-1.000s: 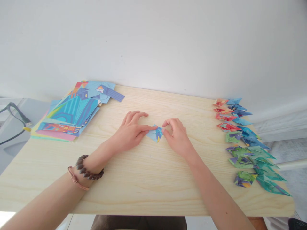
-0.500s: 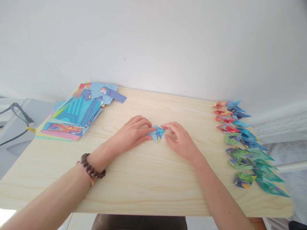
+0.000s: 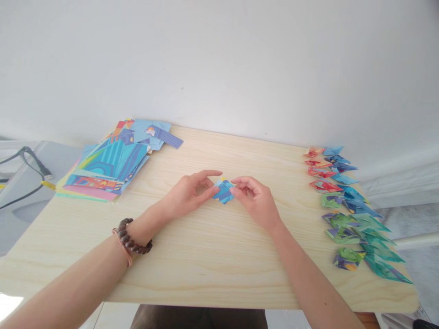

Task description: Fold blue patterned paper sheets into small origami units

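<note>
A small folded blue origami paper point(image 3: 224, 192), roughly diamond-shaped with yellow marks, is between my two hands over the middle of the wooden table point(image 3: 206, 256). My left hand point(image 3: 192, 192) has its thumb on the paper's left corner, its index finger stretched out above the far edge. At the right corner, my right hand point(image 3: 255, 196) pinches the paper between thumb and fingers. The fingertips behind the paper are partly hidden.
A stack of colourful paper sheets point(image 3: 113, 160) lies at the back left. Along the right side stand rows of folded paper pieces, among them red point(image 3: 325, 185), blue point(image 3: 358, 201) and green ones point(image 3: 384, 265). A white wall point(image 3: 219, 68) borders the table's far edge.
The folded paper now shows another face, with yellow at the far corner instead of the near one. My right hand has closed on its right corner; my left index finger has lifted off.
</note>
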